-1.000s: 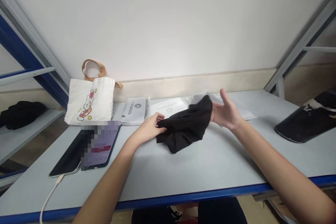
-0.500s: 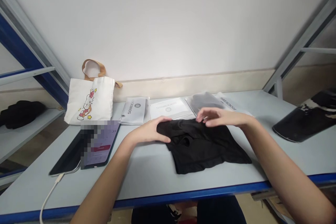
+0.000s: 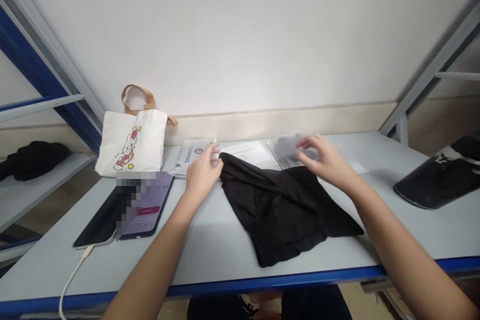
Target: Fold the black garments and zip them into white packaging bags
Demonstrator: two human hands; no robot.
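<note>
Pinching the far-left corner of a black cloth between thumb and fingers, the left hand holds that corner near the printed packet at the back. The cloth lies spread and creased across the middle of the pale tabletop, its lower point close to the blue front edge. The right hand, slightly blurred, is poised over the cloth's far-right border with thumb and fingers parted and loosely curved, gripping nothing; whether the fingertips touch the fabric cannot be told. Behind the cloth lie a white packet and a grey packet. At left, a phone with a lit screen lies before a white tote bag.
</note>
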